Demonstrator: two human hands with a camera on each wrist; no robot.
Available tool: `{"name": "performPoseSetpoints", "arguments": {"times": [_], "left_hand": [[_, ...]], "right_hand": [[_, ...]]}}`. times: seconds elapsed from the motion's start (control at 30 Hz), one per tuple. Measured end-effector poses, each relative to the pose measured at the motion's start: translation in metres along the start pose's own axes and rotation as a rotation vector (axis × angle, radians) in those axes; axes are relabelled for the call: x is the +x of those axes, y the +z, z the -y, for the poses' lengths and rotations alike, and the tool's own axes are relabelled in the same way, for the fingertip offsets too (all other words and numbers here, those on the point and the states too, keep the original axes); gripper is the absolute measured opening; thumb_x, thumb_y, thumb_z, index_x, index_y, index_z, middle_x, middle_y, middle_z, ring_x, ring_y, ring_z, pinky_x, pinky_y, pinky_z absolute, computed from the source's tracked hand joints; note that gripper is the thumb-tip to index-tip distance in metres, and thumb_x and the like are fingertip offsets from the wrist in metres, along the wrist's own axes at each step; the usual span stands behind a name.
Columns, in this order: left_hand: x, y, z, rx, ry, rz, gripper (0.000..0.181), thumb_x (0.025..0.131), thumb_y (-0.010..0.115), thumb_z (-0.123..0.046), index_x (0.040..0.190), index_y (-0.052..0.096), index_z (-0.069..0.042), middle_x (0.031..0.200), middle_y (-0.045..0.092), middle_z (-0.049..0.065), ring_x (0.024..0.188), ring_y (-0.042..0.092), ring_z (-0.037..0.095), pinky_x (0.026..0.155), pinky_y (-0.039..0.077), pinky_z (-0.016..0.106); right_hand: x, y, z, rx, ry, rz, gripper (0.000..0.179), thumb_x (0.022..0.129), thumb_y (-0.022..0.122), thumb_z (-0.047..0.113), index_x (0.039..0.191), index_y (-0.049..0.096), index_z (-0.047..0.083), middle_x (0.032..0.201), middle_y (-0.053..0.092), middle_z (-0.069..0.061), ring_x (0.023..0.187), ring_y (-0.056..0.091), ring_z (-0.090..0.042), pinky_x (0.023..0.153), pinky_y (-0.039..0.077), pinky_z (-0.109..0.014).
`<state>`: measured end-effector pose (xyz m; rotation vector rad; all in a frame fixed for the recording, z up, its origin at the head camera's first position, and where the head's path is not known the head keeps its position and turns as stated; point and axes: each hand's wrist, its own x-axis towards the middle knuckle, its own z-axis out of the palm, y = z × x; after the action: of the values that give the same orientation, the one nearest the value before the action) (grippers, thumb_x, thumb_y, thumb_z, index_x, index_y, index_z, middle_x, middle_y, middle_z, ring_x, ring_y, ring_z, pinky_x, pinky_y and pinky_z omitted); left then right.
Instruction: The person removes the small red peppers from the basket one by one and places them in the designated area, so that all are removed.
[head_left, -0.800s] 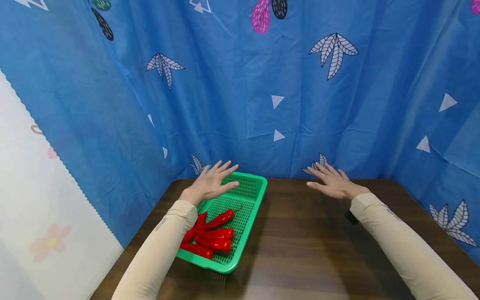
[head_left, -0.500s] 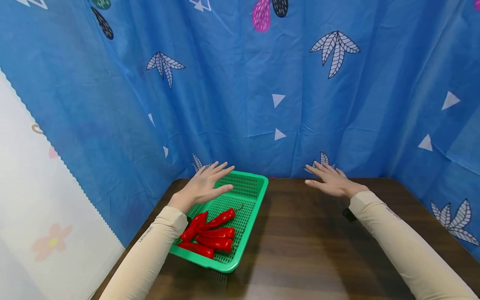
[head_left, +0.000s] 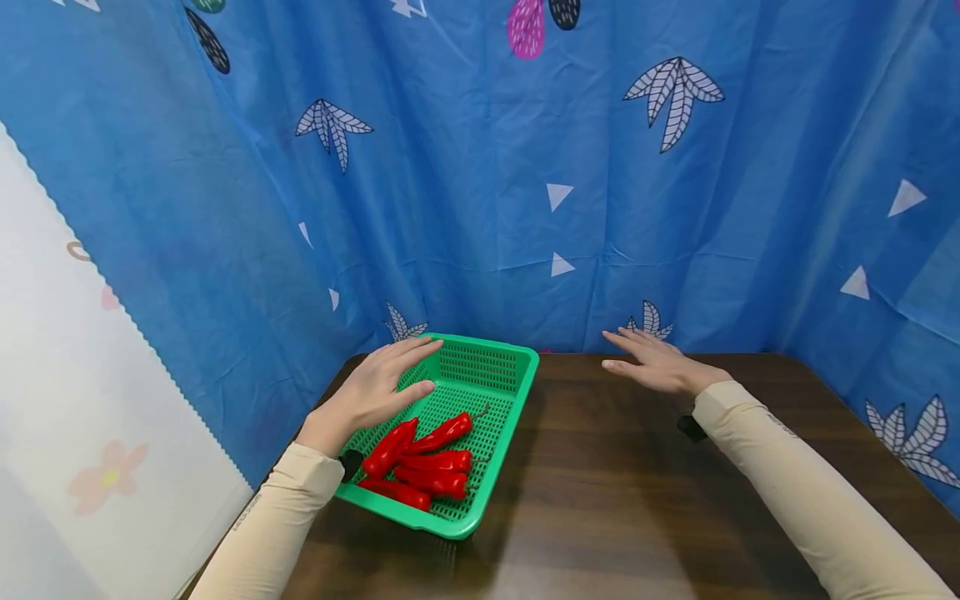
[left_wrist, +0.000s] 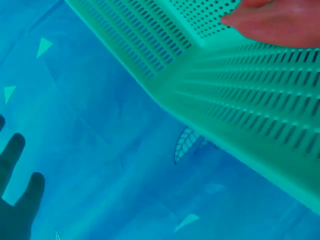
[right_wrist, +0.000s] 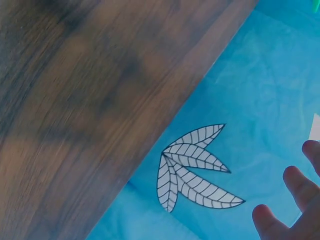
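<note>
A green perforated plastic basket (head_left: 491, 467) stands on the left part of the table, with several red chili peppers (head_left: 442, 433) lying in its near half. My left hand (head_left: 375, 387) hovers over the basket's left side with fingers straight and nothing in it. In the left wrist view its fingers (left_wrist: 30, 195) show at the lower left, apart from the basket's rim (left_wrist: 160, 97), and part of one pepper (left_wrist: 285, 22) shows at the top right. My right hand (head_left: 656, 364) is held over the table's far right part, fingers extended, holding nothing; its fingertips (right_wrist: 300, 185) show in the right wrist view.
The dark brown wooden table (head_left: 592, 500) ends at a blue patterned curtain (head_left: 465, 208) behind it. A white flowered cloth (head_left: 90, 400) hangs at the left. Cream sleeves (head_left: 795, 492) cover both arms, with a dark wrist camera (head_left: 690, 428) under the right cuff.
My left hand has moved left and slightly nearer, leaving more of the basket and peppers in sight. My right hand has shifted slightly left. The head view has tilted a little downward.
</note>
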<state>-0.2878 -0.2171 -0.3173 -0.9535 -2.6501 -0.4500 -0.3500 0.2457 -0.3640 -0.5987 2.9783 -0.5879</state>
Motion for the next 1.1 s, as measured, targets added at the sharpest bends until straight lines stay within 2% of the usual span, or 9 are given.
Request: {"name": "performPoseSetpoints", "arguments": {"times": [0.2,0.4,0.57,0.73,0.8,0.87,1.0,1.1], "left_hand": [[-0.018,-0.007,-0.004,-0.024,0.054,-0.121,0.059,0.096,0.058,-0.048,0.147,0.054,-0.02,0.144,0.059,0.004,0.13,0.055,0.03,0.109,0.041,0.06],[-0.036,-0.01,-0.009,-0.048,0.121,-0.193,0.05,0.092,0.064,-0.041,0.135,0.064,-0.017,0.132,0.067,0.003,0.122,0.061,0.026,0.102,0.049,0.057],[-0.055,-0.005,-0.004,-0.05,0.108,-0.27,0.043,0.088,0.068,-0.033,0.128,0.069,-0.017,0.127,0.069,0.005,0.119,0.061,0.025,0.096,0.051,0.058],[-0.078,0.003,0.011,-0.045,0.07,-0.339,0.037,0.093,0.064,-0.038,0.122,0.071,-0.015,0.125,0.069,0.008,0.118,0.06,0.025,0.095,0.05,0.056],[-0.088,0.007,0.016,-0.054,0.06,-0.361,0.038,0.095,0.063,-0.037,0.123,0.07,-0.013,0.125,0.068,0.009,0.119,0.059,0.024,0.098,0.049,0.049],[-0.096,0.01,0.022,-0.07,0.046,-0.382,0.037,0.095,0.064,-0.033,0.124,0.069,-0.011,0.125,0.068,0.01,0.119,0.058,0.023,0.103,0.047,0.037],[-0.109,0.019,0.032,-0.124,0.013,-0.425,0.036,0.092,0.068,-0.023,0.124,0.068,-0.007,0.125,0.067,0.015,0.121,0.056,0.017,0.108,0.034,0.012],[-0.117,0.027,0.039,-0.153,-0.012,-0.464,0.034,0.089,0.069,-0.017,0.121,0.069,-0.005,0.123,0.067,0.019,0.122,0.054,0.01,0.108,0.029,0.006]], "right_hand": [[0.001,0.001,0.005,0.041,-0.038,-0.006,0.077,0.102,0.043,0.058,0.161,0.024,0.013,0.164,0.016,-0.026,0.15,0.011,-0.052,0.114,0.009,-0.077],[0.002,0.003,0.012,0.079,-0.108,-0.021,0.072,0.103,0.047,0.052,0.159,0.028,0.011,0.162,0.023,-0.026,0.149,0.018,-0.051,0.115,0.014,-0.075],[0.003,0.005,0.02,0.093,-0.132,-0.008,0.072,0.103,0.047,0.051,0.16,0.028,0.012,0.163,0.026,-0.024,0.149,0.02,-0.048,0.116,0.015,-0.073],[0.003,0.004,0.027,0.111,-0.134,-0.004,0.072,0.102,0.048,0.051,0.16,0.028,0.012,0.163,0.027,-0.021,0.15,0.02,-0.047,0.117,0.017,-0.072],[0.003,0.005,0.029,0.123,-0.135,0.004,0.073,0.102,0.049,0.051,0.16,0.028,0.012,0.163,0.027,-0.02,0.15,0.02,-0.047,0.117,0.017,-0.072],[0.002,0.006,0.031,0.134,-0.134,0.012,0.074,0.102,0.049,0.052,0.16,0.027,0.013,0.163,0.027,-0.019,0.15,0.019,-0.047,0.117,0.017,-0.072],[0.002,0.008,0.035,0.158,-0.136,0.026,0.075,0.101,0.051,0.054,0.16,0.027,0.015,0.164,0.027,-0.017,0.151,0.019,-0.045,0.117,0.017,-0.072],[0.002,0.008,0.04,0.168,-0.154,0.035,0.075,0.1,0.052,0.054,0.16,0.027,0.015,0.164,0.027,-0.016,0.151,0.021,-0.044,0.117,0.019,-0.071]]}}
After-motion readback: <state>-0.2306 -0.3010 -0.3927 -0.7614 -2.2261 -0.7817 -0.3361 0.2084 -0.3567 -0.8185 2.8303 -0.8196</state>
